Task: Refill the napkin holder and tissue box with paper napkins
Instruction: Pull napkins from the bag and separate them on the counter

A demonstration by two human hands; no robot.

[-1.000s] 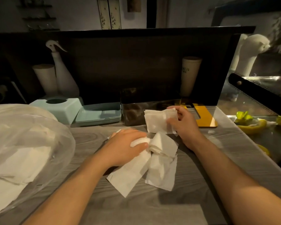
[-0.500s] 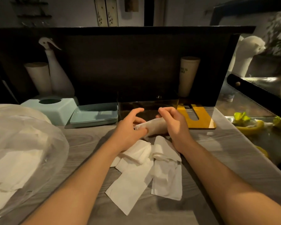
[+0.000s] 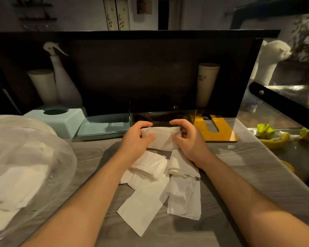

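Note:
Both my hands hold a folded stack of white napkins just in front of the dark napkin holder. My left hand grips its left end and my right hand grips its right end, fingers curled over the top. More loose and folded napkins lie on the grey counter under my wrists. A light blue tissue box with a round hole stands at the back left, its flat lid lying beside it.
A clear plastic bag of white napkins fills the left side. A spray bottle and pale cups stand against the dark back panel. A yellow-black board lies right of the holder. Lemon peels lie on a metal surface to the right.
My left hand left the napkin pile and joined my right hand on the folded stack. Together they turned it level in front of the holder.

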